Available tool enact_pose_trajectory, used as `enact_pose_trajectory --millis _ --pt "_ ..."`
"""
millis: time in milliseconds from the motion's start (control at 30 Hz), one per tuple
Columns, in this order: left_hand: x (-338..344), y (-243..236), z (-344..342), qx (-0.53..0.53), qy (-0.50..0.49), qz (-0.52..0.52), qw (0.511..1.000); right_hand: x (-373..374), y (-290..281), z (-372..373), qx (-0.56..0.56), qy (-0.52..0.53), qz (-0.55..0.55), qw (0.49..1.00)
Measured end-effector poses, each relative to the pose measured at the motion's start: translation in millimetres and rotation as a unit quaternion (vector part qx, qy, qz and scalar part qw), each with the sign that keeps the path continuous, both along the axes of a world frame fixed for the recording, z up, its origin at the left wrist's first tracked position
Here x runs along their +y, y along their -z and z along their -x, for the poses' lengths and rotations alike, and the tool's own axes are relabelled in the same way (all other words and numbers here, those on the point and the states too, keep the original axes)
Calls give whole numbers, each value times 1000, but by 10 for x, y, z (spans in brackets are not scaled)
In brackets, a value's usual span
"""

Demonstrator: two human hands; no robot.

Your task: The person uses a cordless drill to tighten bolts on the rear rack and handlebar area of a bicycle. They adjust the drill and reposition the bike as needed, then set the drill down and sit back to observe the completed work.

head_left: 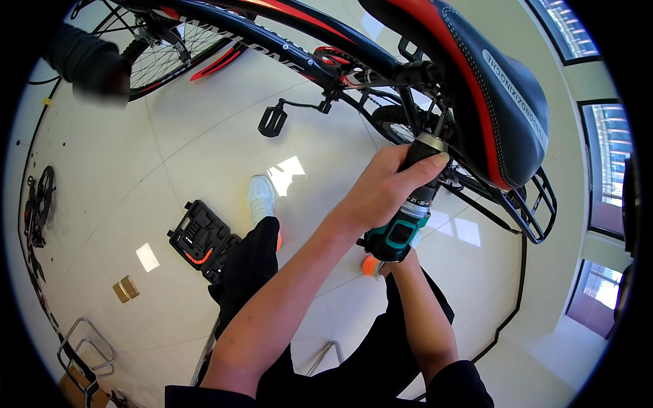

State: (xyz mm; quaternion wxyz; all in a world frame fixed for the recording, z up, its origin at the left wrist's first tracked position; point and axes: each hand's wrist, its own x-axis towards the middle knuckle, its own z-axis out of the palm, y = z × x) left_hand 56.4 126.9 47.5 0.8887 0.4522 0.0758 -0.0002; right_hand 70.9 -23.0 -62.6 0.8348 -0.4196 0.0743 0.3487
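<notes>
My left hand [393,182] is wrapped round the front of a teal-and-black cordless drill [401,234], its thumb along the metal-collared chuck. The drill points away from me, its tip reaching the frame just beneath a black-and-red bicycle saddle [500,95]. What the tip touches there cannot be made out. My right hand [407,261] is behind the drill's rear end, where the grip would be; the drill's body hides its fingers. The bicycle [272,51] stretches across the top, with a black pedal [273,121] hanging on its near side.
On the tiled floor lies an open black tool case [197,234] beside my foot. Left of it is a small gold-brown object [126,289]. A rear rack [537,211] juts out below the saddle. Another bicycle [41,204] is at the left edge, above a metal-legged seat [92,343].
</notes>
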Motion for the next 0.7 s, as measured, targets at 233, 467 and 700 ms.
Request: enact_pose_trajectory --millis 233,467,700 --pt "2 45 -112 -11 -1 -41 999 -3 93 -105 46 18 -42 998" --pt "-43 -43 -85 6 -30 -22 999 28 -265 -40 15 0 67 998" --pt "-95 -61 -29 56 -69 9 996 108 -471 5 -35 -3 104 994"
